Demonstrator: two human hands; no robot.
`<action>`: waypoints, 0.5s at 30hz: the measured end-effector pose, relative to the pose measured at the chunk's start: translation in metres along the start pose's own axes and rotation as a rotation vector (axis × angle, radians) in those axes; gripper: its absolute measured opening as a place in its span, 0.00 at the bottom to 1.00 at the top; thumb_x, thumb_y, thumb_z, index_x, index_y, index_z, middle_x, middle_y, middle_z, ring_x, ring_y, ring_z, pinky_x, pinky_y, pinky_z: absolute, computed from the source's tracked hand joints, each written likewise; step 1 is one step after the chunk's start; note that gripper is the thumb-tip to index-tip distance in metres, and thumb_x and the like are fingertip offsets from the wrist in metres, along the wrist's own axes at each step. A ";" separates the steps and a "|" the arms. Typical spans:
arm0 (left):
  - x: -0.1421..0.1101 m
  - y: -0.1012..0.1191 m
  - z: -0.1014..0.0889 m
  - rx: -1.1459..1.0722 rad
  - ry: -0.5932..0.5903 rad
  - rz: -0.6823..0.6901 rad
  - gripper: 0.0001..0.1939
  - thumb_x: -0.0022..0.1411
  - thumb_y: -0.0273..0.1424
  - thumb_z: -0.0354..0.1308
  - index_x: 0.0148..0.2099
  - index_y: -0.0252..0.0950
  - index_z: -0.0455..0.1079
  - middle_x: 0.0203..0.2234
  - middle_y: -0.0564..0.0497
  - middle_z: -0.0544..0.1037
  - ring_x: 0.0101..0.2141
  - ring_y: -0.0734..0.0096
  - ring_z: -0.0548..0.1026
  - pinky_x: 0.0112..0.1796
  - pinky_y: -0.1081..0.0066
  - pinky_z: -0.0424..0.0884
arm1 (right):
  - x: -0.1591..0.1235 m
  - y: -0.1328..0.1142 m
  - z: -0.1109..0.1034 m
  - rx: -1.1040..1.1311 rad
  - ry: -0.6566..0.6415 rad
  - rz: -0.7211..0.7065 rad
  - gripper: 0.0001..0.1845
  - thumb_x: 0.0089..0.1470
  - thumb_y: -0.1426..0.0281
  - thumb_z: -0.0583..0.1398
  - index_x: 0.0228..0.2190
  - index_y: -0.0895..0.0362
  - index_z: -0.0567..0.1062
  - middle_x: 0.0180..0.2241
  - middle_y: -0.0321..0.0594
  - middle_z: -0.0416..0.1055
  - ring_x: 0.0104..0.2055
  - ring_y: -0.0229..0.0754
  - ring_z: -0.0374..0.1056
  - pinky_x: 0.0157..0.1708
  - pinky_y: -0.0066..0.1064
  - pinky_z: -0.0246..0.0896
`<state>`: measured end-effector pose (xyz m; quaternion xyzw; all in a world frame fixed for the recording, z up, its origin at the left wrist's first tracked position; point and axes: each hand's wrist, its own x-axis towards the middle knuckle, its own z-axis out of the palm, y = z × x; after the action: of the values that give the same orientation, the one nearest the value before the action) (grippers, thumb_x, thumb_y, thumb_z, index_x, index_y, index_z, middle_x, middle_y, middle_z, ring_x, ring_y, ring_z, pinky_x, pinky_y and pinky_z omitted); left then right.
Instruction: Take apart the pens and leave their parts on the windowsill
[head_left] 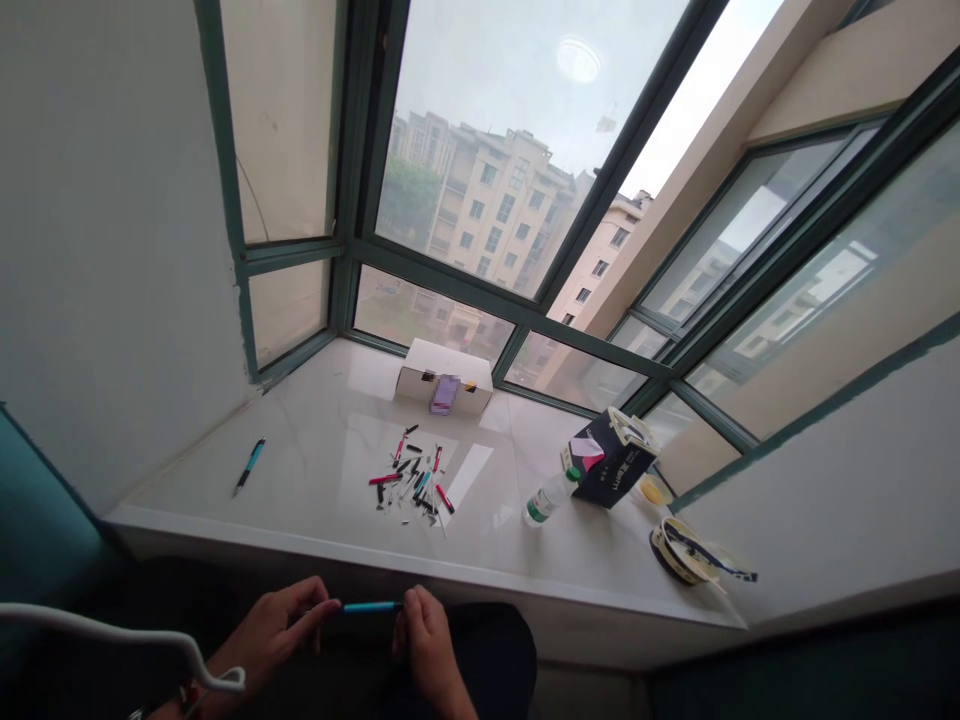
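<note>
Between my two hands, in front of the sill's edge, a blue pen [371,607] lies level. The fingers of my left hand [281,622] are closed on its left end. Its right end is pinched by my right hand [425,632]. On the white sill beyond, a loose pile of pen parts [416,485] holds red, black and blue barrels with small pieces. A whole blue and black pen [250,466] lies apart on the left of the sill.
A white box [412,372] with a purple packet [445,394] before it stands at the window. Right of the pile are a plastic bottle [546,502], a dark blue carton [616,462] and a round tub [679,553]. A white cable [112,630] crosses the lower left.
</note>
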<state>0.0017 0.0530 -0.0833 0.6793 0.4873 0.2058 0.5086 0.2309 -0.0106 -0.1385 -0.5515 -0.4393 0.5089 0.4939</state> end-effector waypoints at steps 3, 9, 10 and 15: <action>0.009 -0.013 0.008 -0.041 0.019 -0.046 0.31 0.56 0.61 0.48 0.22 0.38 0.64 0.13 0.56 0.67 0.19 0.71 0.66 0.25 0.73 0.61 | 0.000 -0.002 -0.003 -0.057 -0.003 -0.006 0.25 0.62 0.47 0.51 0.26 0.54 0.61 0.18 0.30 0.58 0.18 0.33 0.56 0.20 0.25 0.49; 0.016 -0.028 0.017 -0.175 -0.021 -0.257 0.36 0.49 0.68 0.47 0.17 0.40 0.54 0.09 0.56 0.57 0.14 0.72 0.60 0.18 0.72 0.51 | 0.001 -0.017 -0.007 -0.213 -0.059 -0.063 0.23 0.65 0.51 0.49 0.27 0.55 0.63 0.19 0.32 0.62 0.22 0.35 0.58 0.26 0.26 0.53; 0.016 -0.030 0.016 -0.196 -0.040 -0.282 0.36 0.48 0.69 0.47 0.16 0.40 0.54 0.09 0.56 0.57 0.13 0.72 0.60 0.19 0.72 0.51 | 0.001 -0.021 -0.007 -0.233 -0.080 -0.079 0.22 0.66 0.52 0.49 0.28 0.55 0.64 0.20 0.32 0.63 0.23 0.35 0.58 0.27 0.26 0.54; 0.017 -0.046 -0.001 -0.300 0.005 -0.358 0.37 0.44 0.70 0.48 0.15 0.40 0.54 0.07 0.57 0.55 0.12 0.74 0.57 0.20 0.71 0.53 | 0.013 -0.030 -0.017 -0.263 -0.112 -0.134 0.15 0.65 0.57 0.52 0.34 0.55 0.67 0.24 0.33 0.67 0.26 0.37 0.62 0.30 0.27 0.56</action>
<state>-0.0128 0.0684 -0.1274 0.4981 0.5654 0.1841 0.6311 0.2497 0.0047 -0.1107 -0.5519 -0.5646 0.4428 0.4249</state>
